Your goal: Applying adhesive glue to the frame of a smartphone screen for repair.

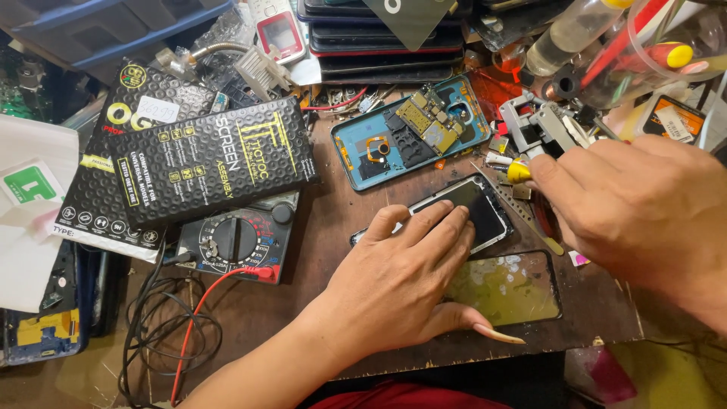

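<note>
On the workbench [318, 227], left hand [401, 276] lies flat on a phone [473, 208] (screen up); right hand [636, 204] grips a yellow-tipped tool [519, 171].

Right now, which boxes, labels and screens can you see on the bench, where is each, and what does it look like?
Black screen box: left of centre, flat rectangle, yellow print.
Second black box: beneath it, white sticker.
Green-and-white label: far left edge.
Phone screen: dark rectangle under left hand.
Multimeter: dark, round dial, below the boxes.
Right hand: holds yellow-tipped tool.

Phone screen [462, 208] lies between multimeter [238, 238] and opened phone [409, 129].
</note>
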